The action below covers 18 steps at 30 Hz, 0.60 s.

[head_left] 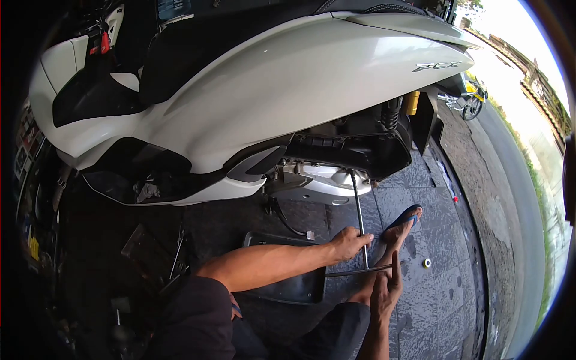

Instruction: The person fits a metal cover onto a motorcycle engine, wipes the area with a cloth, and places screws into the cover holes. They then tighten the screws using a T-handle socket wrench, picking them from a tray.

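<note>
A white scooter (288,90) stands in front of me, its lower side cover off and the silver engine case (318,180) exposed. A long T-handle wrench (359,216) runs from the engine case down to my hands. My left hand (348,243) grips the wrench shaft near its lower end. My right hand (387,291) rests flat against the cross handle at the bottom, fingers pointing up. My foot in a blue sandal (405,223) lies just right of the shaft.
A dark plastic tray (300,288) lies on the paving under my left forearm. A small round washer-like part (426,263) sits on the stones to the right. Tools and parts clutter the dark floor at left. A road runs along the right.
</note>
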Each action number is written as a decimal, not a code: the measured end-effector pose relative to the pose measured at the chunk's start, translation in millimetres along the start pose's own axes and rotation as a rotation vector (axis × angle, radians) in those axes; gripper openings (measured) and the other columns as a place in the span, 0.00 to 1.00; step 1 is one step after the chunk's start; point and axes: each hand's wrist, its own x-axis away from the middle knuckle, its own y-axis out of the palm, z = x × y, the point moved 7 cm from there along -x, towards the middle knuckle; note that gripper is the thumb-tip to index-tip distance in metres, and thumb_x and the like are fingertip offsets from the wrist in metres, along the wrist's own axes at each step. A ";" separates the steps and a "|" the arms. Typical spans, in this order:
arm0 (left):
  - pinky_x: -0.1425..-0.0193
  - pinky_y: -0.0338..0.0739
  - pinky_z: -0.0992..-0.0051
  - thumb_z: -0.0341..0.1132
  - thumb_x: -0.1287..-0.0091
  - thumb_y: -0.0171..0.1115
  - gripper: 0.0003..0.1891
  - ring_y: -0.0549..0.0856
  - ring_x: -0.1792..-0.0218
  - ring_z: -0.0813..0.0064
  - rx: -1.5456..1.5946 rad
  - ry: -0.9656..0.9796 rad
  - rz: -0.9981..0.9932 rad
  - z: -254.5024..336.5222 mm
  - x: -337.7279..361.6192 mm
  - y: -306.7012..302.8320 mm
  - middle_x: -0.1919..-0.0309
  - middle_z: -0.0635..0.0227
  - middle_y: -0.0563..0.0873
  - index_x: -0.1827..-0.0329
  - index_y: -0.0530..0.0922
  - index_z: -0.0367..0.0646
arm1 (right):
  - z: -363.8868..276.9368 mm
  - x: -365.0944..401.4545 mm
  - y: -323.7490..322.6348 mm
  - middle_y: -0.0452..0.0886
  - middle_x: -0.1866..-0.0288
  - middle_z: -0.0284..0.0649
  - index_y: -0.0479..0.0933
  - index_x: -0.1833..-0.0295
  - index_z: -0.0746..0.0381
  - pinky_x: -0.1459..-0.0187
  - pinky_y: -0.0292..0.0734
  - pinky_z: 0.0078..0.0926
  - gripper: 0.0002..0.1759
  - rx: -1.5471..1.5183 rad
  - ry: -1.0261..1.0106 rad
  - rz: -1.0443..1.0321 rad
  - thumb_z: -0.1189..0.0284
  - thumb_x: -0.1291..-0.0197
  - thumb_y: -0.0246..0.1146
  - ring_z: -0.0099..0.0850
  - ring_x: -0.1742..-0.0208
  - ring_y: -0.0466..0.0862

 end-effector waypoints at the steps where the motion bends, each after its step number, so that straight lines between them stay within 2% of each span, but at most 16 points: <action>1: 0.81 0.64 0.78 0.46 0.29 0.60 0.19 0.72 0.85 0.83 -0.001 0.008 0.004 3.9 0.4 -0.4 0.84 0.73 0.75 0.70 0.80 0.39 | 30.3 -4.3 -7.1 0.71 0.69 0.31 0.67 0.29 0.70 0.66 0.66 0.16 0.31 0.048 0.019 0.007 0.82 0.41 0.52 0.19 0.72 0.69; 2: 0.81 0.64 0.78 0.46 0.29 0.60 0.19 0.72 0.85 0.84 0.025 0.001 0.005 4.9 0.3 0.8 0.84 0.73 0.75 0.70 0.80 0.39 | 59.6 -6.0 -10.1 0.75 0.65 0.33 0.65 0.27 0.70 0.69 0.66 0.15 0.33 0.098 0.038 0.012 0.81 0.41 0.50 0.18 0.72 0.71; 5: 0.81 0.65 0.78 0.46 0.28 0.60 0.19 0.72 0.84 0.84 0.025 0.028 0.019 -3.2 -5.1 2.5 0.84 0.73 0.75 0.70 0.80 0.40 | 31.7 18.5 24.9 0.77 0.64 0.38 0.69 0.33 0.73 0.64 0.71 0.22 0.28 0.221 0.054 0.000 0.80 0.42 0.56 0.24 0.67 0.75; 6: 0.80 0.65 0.78 0.46 0.28 0.60 0.19 0.72 0.84 0.83 -0.008 0.061 0.028 -1.9 -6.1 1.5 0.84 0.73 0.75 0.71 0.80 0.40 | 36.9 22.1 28.1 0.78 0.68 0.38 0.73 0.36 0.74 0.65 0.71 0.23 0.26 0.204 0.157 0.034 0.80 0.42 0.58 0.24 0.69 0.75; 7: 0.80 0.65 0.78 0.46 0.28 0.60 0.19 0.72 0.84 0.83 -0.013 0.058 0.029 -3.5 -7.2 1.0 0.84 0.73 0.75 0.71 0.80 0.40 | 41.6 19.2 29.9 0.78 0.68 0.38 0.73 0.36 0.74 0.65 0.71 0.23 0.26 0.199 0.161 0.034 0.80 0.42 0.58 0.24 0.69 0.75; 9: 0.78 0.66 0.78 0.46 0.29 0.61 0.19 0.73 0.82 0.83 -0.018 0.070 0.040 -3.5 -6.5 0.6 0.83 0.74 0.75 0.71 0.81 0.39 | 16.6 13.2 32.1 0.79 0.72 0.42 0.75 0.39 0.74 0.67 0.73 0.28 0.25 0.494 -0.252 0.134 0.74 0.40 0.63 0.31 0.73 0.78; 10: 0.78 0.66 0.78 0.46 0.29 0.61 0.19 0.73 0.82 0.83 -0.021 0.069 0.038 -2.3 -5.3 0.4 0.83 0.74 0.75 0.71 0.81 0.39 | 12.1 12.5 32.4 0.79 0.72 0.42 0.75 0.39 0.74 0.67 0.73 0.28 0.25 0.492 -0.250 0.136 0.74 0.40 0.63 0.31 0.73 0.78; 12: 0.75 0.67 0.77 0.46 0.29 0.61 0.19 0.73 0.80 0.83 -0.049 0.066 0.032 -0.9 -5.2 0.4 0.82 0.73 0.76 0.71 0.81 0.40 | -6.3 12.6 35.0 0.78 0.75 0.44 0.77 0.47 0.76 0.67 0.74 0.32 0.20 0.686 -0.338 0.148 0.71 0.40 0.65 0.37 0.75 0.79; 13: 0.75 0.67 0.77 0.46 0.29 0.61 0.19 0.73 0.80 0.83 -0.050 0.070 0.031 -1.6 -6.6 1.1 0.82 0.73 0.76 0.71 0.81 0.40 | -6.3 12.1 36.3 0.78 0.75 0.44 0.77 0.47 0.76 0.67 0.74 0.32 0.20 0.687 -0.341 0.151 0.71 0.40 0.65 0.37 0.75 0.79; 15: 0.75 0.67 0.77 0.47 0.29 0.61 0.19 0.74 0.80 0.83 -0.067 0.073 0.066 -5.1 -8.7 0.1 0.82 0.72 0.77 0.71 0.81 0.40 | -3.3 9.7 34.0 0.77 0.77 0.42 0.78 0.60 0.74 0.72 0.73 0.32 0.20 0.551 -0.262 0.197 0.63 0.34 0.62 0.35 0.78 0.77; 16: 0.75 0.67 0.77 0.47 0.29 0.61 0.19 0.74 0.80 0.83 -0.064 0.074 0.068 -8.4 -11.2 0.5 0.82 0.72 0.77 0.71 0.81 0.40 | -6.3 8.0 34.1 0.77 0.77 0.42 0.78 0.60 0.74 0.72 0.73 0.32 0.20 0.554 -0.264 0.194 0.63 0.34 0.62 0.35 0.78 0.77; 17: 0.76 0.67 0.76 0.48 0.30 0.61 0.19 0.74 0.80 0.82 -0.102 0.104 0.085 -9.2 -13.9 -0.4 0.82 0.72 0.77 0.71 0.81 0.40 | 21.3 3.1 29.7 0.79 0.73 0.41 0.74 0.49 0.64 0.74 0.72 0.28 0.17 -0.071 0.152 0.174 0.61 0.31 0.59 0.32 0.76 0.77; 18: 0.76 0.67 0.76 0.48 0.30 0.61 0.19 0.74 0.81 0.82 -0.142 0.132 0.101 -4.2 -11.8 -1.5 0.82 0.72 0.77 0.71 0.82 0.40 | 31.6 3.7 36.8 0.79 0.72 0.41 0.69 0.44 0.58 0.76 0.70 0.24 0.18 -0.356 0.307 0.105 0.58 0.29 0.55 0.29 0.78 0.76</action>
